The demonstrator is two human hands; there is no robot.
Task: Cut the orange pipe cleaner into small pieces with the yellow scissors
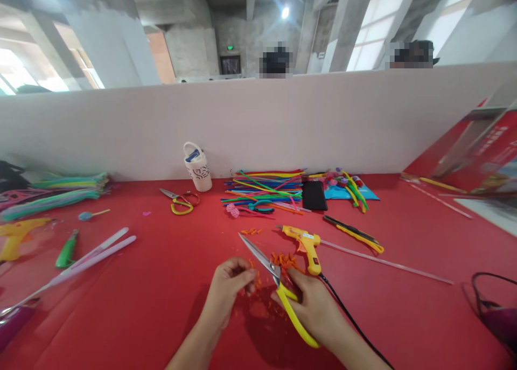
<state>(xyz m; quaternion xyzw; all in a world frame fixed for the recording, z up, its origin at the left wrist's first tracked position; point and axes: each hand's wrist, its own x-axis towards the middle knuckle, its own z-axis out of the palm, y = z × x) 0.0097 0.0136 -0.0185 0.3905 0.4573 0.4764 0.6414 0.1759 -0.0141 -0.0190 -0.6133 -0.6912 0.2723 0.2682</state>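
Note:
My right hand (313, 300) is wrapped round the handle of yellow-handled scissors (297, 321), whose metal blades point up and to the left and look closed. My left hand (230, 289) is just left of the blades, thumb and fingers pinched together; whatever sits between them is too small to make out. A pile of short orange pieces (286, 260) lies by the blades and my right fingers, and finer orange scraps are scattered on the red table between my hands. A smaller group of orange pieces (252, 231) rests just beyond the scissor tips.
Just beyond my right hand lies a yellow glue gun (305, 243) with a black cable. Yellow pliers-like tool (355, 234) is to its right. Farther back are colourful pipe cleaners (262, 187), a black phone (314, 195), a white cup (198, 170) and other scissors (180, 203). A white partition (250, 127) stands behind.

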